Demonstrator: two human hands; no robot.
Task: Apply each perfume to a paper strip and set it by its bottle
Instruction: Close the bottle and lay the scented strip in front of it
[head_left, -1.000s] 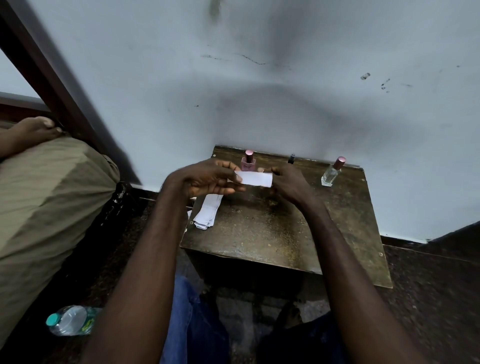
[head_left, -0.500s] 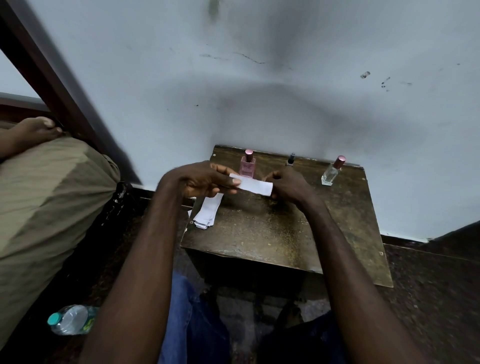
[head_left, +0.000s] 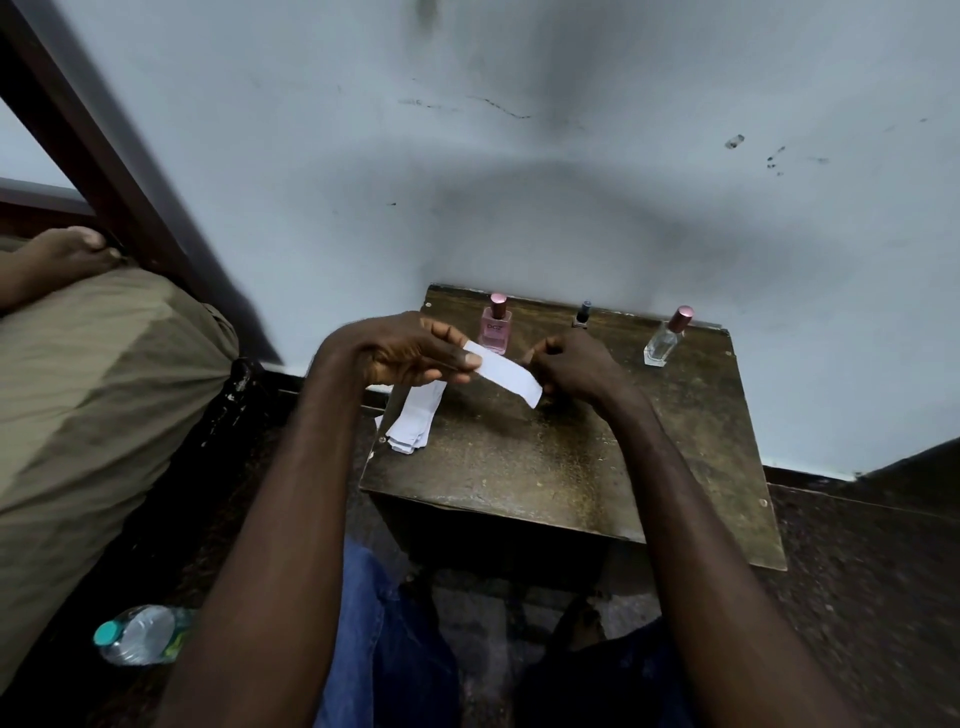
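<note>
While the three capped bottles are standing along the back of the tabletop, the person is holding one strip in the air just in front of the pink bottle. The left hand is pinching the strip's left end between thumb and fingers, and the strip is slanting down to the right, toward the right hand. That hand's fingers are curling inward at the strip's lower end, but whether they are gripping the paper or merely sitting beside it cannot be told. The dark bottle is peeking out just behind the right hand, and the clear bottle is standing apart to the right. A stack of spare strips is lying at the tabletop's left edge, partly under the left hand. No strip is lying by any bottle, so the task is looking to be at its start: a strip is being readied for the first perfume. The next move is probably calling for the right hand to take and uncap a bottle, then wet the free end, with the left hand holding the strip clear of the others.
</note>
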